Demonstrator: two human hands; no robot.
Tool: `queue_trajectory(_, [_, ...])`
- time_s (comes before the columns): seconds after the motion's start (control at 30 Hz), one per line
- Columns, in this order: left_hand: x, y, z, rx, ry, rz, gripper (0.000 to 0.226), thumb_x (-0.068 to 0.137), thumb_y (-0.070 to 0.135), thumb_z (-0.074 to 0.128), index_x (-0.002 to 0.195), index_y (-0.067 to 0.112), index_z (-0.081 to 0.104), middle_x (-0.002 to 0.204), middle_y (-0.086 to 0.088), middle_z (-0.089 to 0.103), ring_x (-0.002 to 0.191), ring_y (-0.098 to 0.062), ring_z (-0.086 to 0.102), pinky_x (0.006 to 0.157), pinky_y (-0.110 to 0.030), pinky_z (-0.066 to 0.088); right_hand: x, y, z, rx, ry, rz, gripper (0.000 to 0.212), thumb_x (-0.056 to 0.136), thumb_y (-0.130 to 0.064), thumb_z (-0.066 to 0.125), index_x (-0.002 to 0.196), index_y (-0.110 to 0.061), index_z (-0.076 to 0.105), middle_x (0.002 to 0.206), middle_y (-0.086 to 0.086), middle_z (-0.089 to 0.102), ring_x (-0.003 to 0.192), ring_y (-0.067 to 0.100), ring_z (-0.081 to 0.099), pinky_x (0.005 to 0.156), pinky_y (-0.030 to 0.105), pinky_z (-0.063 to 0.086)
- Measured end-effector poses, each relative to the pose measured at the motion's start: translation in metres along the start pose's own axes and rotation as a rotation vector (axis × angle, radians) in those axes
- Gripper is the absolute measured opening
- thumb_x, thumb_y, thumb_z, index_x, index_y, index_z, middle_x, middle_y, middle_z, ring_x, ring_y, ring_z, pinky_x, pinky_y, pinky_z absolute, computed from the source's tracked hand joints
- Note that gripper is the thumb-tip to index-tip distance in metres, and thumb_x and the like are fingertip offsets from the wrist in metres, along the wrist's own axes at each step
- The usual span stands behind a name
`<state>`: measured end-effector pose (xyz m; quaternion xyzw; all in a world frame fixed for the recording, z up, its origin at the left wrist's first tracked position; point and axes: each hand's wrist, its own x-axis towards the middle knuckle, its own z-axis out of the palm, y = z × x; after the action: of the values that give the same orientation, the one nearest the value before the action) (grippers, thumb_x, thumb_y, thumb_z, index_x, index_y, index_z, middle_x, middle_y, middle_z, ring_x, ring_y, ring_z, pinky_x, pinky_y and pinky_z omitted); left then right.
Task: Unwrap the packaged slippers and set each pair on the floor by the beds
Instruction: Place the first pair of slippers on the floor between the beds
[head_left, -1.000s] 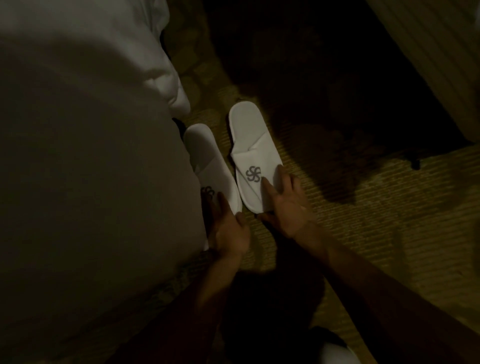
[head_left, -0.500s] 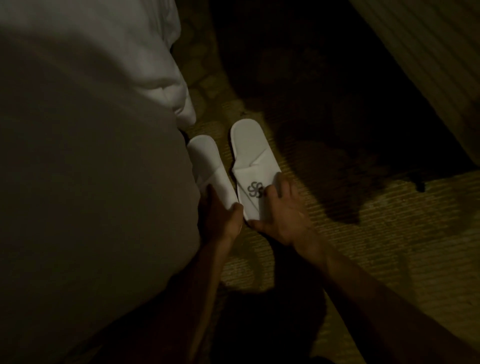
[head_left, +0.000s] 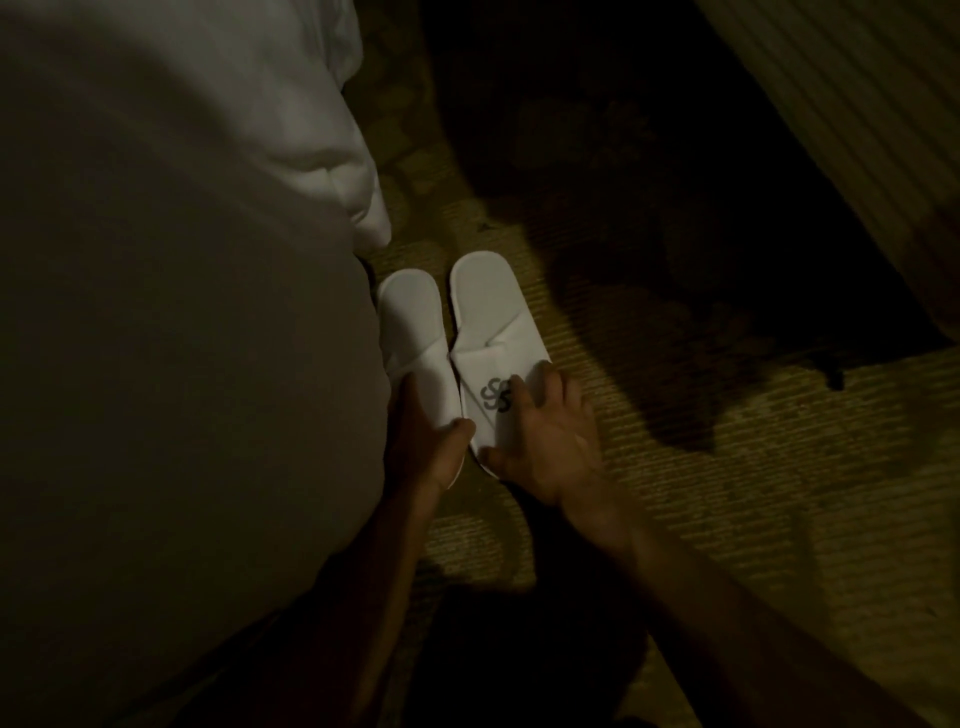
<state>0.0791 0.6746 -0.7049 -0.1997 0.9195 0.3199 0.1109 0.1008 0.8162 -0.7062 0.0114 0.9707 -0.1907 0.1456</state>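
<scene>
White terry fills our grasp: our left hand (head_left: 426, 441) grips the toe end of the left slipper (head_left: 415, 338), thumb curled over its edge, while our right hand (head_left: 550, 441) pinches the monogrammed right slipper (head_left: 491, 332). Both slippers lie touching on the carpet (head_left: 727, 493), tight against the bed (head_left: 182, 312).

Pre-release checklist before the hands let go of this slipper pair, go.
1. Both slippers on the carpet: ok, left slipper and right slipper lie flat.
2. Wrapping off: ok, no packaging visible on either.
3. Beside the bed: ok, the left slipper sits against its edge.
4. Pair aligned: ok, side by side, pointing the same way; right one slightly further forward.
5. Left hand free: not ok, thumb and fingers grip the left slipper.
6. Right hand free: not ok, fingers rest on the logo strap, thumb at the edge.
</scene>
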Motion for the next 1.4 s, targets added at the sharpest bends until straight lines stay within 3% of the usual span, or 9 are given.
queue_trajectory(0.13, [0.0,0.001,-0.002,-0.012,-0.021,0.019,0.09,0.084,0.031,0.069,0.155,0.025,0.015,0.163,0.005,0.01,0.147,-0.02,0.016,0.115,-0.034,0.022,0.005,0.002,-0.004,0.042,0.016,-0.01,0.092,0.077,-0.069,0.056,0.151,-0.025,0.022,0.155,0.011,0.018,0.133,0.036,0.025,0.104,0.047,0.031])
queue_trajectory(0.4, [-0.006,0.003,-0.007,-0.08,-0.056,0.048,0.087,0.088,0.023,0.066,0.156,0.023,0.013,0.164,0.005,0.009,0.147,-0.017,0.015,0.114,-0.027,0.016,0.016,-0.001,-0.01,-0.024,-0.07,-0.009,0.098,0.079,-0.069,0.055,0.154,-0.031,0.006,0.164,0.002,0.004,0.138,0.04,0.017,0.109,0.049,0.025])
queue_trajectory(0.63, [-0.007,0.003,-0.008,-0.081,-0.07,0.069,0.087,0.087,0.019,0.067,0.156,0.019,0.014,0.164,0.001,0.009,0.148,-0.019,0.014,0.116,-0.03,0.016,0.018,0.002,-0.007,-0.043,-0.066,-0.018,0.099,0.077,-0.07,0.055,0.154,-0.028,0.008,0.164,0.002,0.005,0.137,0.041,0.018,0.11,0.048,0.025])
queue_trajectory(0.83, [-0.008,0.0,-0.005,-0.056,-0.046,0.027,0.078,0.092,0.029,0.059,0.155,0.024,0.013,0.164,0.001,0.009,0.149,-0.019,0.011,0.118,-0.031,0.012,0.02,0.007,-0.003,-0.019,-0.022,-0.025,0.099,0.075,-0.068,0.06,0.153,-0.028,0.015,0.161,0.002,0.012,0.132,0.037,0.024,0.108,0.046,0.03])
queue_trajectory(1.4, [-0.009,0.006,-0.009,0.014,-0.064,-0.013,0.074,0.096,0.028,0.053,0.157,0.023,0.011,0.165,-0.001,0.008,0.15,-0.023,0.011,0.121,-0.034,0.012,0.015,-0.004,0.003,-0.072,-0.009,0.045,0.096,0.079,-0.066,0.055,0.154,-0.024,0.013,0.162,0.007,0.005,0.136,0.041,0.02,0.108,0.052,0.026])
